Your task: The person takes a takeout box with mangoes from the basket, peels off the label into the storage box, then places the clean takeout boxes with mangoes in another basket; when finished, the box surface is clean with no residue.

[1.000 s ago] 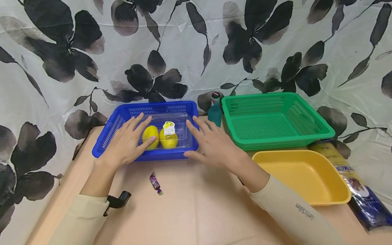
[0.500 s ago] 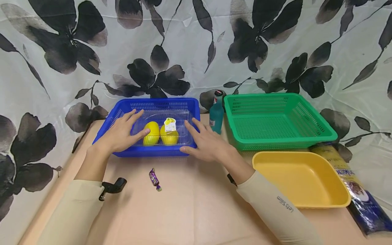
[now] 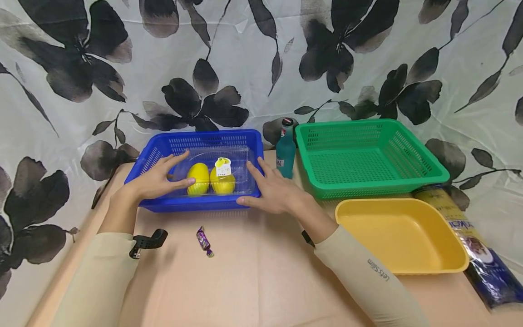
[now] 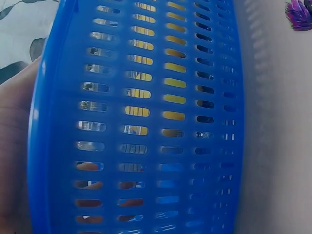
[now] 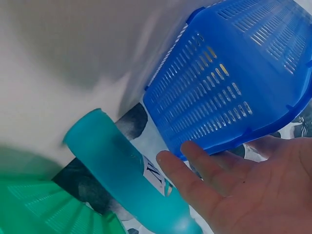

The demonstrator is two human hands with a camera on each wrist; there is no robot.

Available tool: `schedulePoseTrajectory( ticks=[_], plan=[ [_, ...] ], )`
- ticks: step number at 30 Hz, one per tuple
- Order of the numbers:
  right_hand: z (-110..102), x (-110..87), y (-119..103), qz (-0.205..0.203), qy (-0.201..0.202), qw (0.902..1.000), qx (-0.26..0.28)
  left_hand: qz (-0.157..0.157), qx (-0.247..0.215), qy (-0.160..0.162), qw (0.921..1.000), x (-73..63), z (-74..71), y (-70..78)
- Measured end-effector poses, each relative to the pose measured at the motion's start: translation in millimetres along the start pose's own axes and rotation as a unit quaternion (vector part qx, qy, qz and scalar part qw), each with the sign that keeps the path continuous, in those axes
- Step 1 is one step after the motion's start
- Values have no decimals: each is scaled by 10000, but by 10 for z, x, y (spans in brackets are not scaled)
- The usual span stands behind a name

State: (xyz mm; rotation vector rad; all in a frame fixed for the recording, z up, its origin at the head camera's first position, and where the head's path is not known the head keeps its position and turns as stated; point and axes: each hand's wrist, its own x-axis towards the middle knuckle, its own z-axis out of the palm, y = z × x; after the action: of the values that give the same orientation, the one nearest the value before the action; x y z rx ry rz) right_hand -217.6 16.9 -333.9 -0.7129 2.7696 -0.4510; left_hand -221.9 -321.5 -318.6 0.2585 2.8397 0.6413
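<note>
A clear plastic box (image 3: 241, 170) with two yellow fruits (image 3: 199, 178) and a white label lies in the blue basket (image 3: 163, 204). My left hand (image 3: 153, 181) reaches over the basket's left end, thumb and fingers spread beside the box's left side. In the left wrist view, fingertips (image 4: 88, 203) and the yellow fruit show through the slots of the basket wall. My right hand (image 3: 275, 190) is over the basket's right rim, its straight fingers at the box's right edge. In the right wrist view its palm (image 5: 263, 190) is bare beside the basket.
A teal bottle (image 3: 285, 152) stands between the blue basket and a green basket (image 3: 376, 188). In front of the green one is a yellow tray (image 3: 404, 236), with a blue and gold packet (image 3: 478, 250) at its right. A purple wrapped candy (image 3: 204, 241) lies before the blue basket.
My left hand has moved slightly left and lower beside the box, its fingers closer together. My right hand has shifted slightly left. The basket and fruits look much the same.
</note>
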Motion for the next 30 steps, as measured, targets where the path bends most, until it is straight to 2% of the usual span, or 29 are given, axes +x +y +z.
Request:
schedulePoseTrajectory(
  ticks=[7, 20, 26, 30],
  plan=[
    [-13, 3, -3, 35, 8, 10000, -16, -107, -286, -346, 9989, 82, -12, -52],
    [5, -12, 11, 60, -13, 9999, 117, -169, -804, -722, 9940, 108, 25, -163],
    [11, -17, 20, 99, 44, 9998, 187, -273, -1081, -795, 9906, 89, 1, -209],
    [16, -6, 15, 75, 69, 9998, 159, -364, -1275, -683, 9888, 64, -37, -218]
  ],
)
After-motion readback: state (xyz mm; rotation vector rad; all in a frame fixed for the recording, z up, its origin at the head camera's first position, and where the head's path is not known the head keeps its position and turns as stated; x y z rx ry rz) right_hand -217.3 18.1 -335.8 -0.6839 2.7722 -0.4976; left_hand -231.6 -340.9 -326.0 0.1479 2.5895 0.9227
